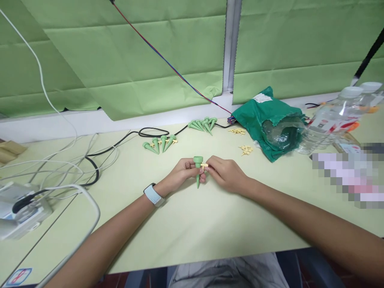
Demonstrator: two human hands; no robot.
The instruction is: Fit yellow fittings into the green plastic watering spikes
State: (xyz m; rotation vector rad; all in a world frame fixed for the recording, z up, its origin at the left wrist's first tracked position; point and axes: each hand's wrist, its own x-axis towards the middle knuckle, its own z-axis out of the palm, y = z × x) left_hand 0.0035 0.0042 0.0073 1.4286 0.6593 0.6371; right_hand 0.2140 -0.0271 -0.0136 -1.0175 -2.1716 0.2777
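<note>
My left hand (186,171) is closed round a green plastic watering spike (197,161), its wide cap up and its point down. A small pale yellow valve (204,165) sticks out from the spike's right side. The fingers of my right hand (223,173) pinch that valve at its outer end. Behind my left hand lie several green spikes with yellow valves (163,144) on them. Farther back is a group of green spikes (203,125). Two small piles of loose yellow valves, a near pile (246,150) and a far pile (237,131), lie to the right.
A torn green plastic bag (255,116) lies at the back right, beside clear bottles (333,116). Cables (93,160) tangle across the left of the table, near a white power box (24,212). Green paper sheets (156,52) cover the wall behind.
</note>
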